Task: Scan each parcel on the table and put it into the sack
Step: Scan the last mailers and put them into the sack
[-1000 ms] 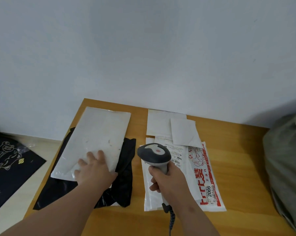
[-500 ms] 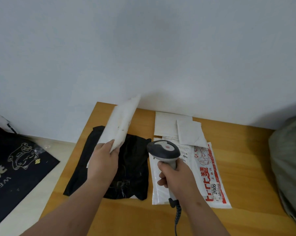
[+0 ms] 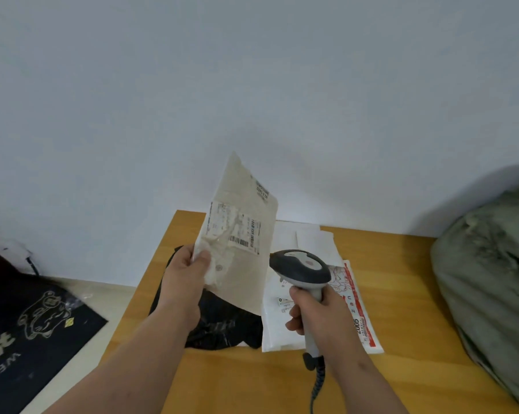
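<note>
My right hand point(image 3: 321, 315) is nearest to me, fingers curled tight round the pale grey handle of the handheld barcode scanner point(image 3: 301, 268). Its dark grey head with the pinkish oval window stands above my knuckles, and its coiled dark cable point(image 3: 316, 380) drops from the butt of the handle toward me, over the wooden table point(image 3: 401, 294).

Left of the scanner, my left hand point(image 3: 189, 276) pinches the lower left edge of a flat cream plastic mailer parcel point(image 3: 240, 234), thumb on the face toward me and the other fingers hidden behind it. I hold the parcel lifted clear of the table and tilted, with its printed shipping label and barcode point(image 3: 240, 242) facing me, just left of the scanner's head.

Under the lifted parcel, left of the scanner, a crumpled black plastic parcel bag point(image 3: 222, 324) lies on the table. Directly beneath the scanner lies a white mailer with red print along its right side point(image 3: 356, 312), flat on the wood; beyond the scanner's head, more white envelopes point(image 3: 309, 237) lie overlapped, close to the wall.

Far right of the scanner, a bulky grey-green fabric sack point(image 3: 491, 273) sits at the table's right edge. Far left of the scanner, down on the floor, lies a black doormat with a gold cartoon drawing point(image 3: 34, 324).
</note>
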The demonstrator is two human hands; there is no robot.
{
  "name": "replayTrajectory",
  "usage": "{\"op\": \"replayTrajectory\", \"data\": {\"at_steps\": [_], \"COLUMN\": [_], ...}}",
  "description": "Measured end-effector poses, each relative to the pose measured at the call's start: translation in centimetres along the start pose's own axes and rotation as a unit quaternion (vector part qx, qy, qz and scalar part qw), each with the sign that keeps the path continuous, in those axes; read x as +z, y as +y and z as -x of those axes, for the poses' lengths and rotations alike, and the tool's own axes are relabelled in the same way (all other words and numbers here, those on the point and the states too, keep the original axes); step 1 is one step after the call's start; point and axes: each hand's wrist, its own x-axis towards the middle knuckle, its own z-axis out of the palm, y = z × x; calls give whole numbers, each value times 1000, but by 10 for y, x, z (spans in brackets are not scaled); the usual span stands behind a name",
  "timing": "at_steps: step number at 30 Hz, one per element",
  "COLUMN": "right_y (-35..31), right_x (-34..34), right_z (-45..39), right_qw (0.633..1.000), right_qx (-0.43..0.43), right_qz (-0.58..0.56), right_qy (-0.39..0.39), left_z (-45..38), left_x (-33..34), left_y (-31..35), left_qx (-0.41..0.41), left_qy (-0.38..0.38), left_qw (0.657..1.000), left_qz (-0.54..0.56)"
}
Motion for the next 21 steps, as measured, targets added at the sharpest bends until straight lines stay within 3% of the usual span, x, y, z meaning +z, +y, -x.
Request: {"op": "replayTrajectory", "data": {"at_steps": [9, 21], "right_y": [-11, 15], "right_x": [-68, -171], "right_z": [31, 51], "right_qw": [999, 992], "right_qx": [-28, -111], "right_qz": [-9, 49], "right_qy": [-31, -39], "left_z": [57, 105], "left_x": [28, 85], "left_y": [2, 42], "left_qx": [13, 141], "left_qy": [-22, -51], "left_qw": [1000, 975], "left_qz": [-18, -162]}}
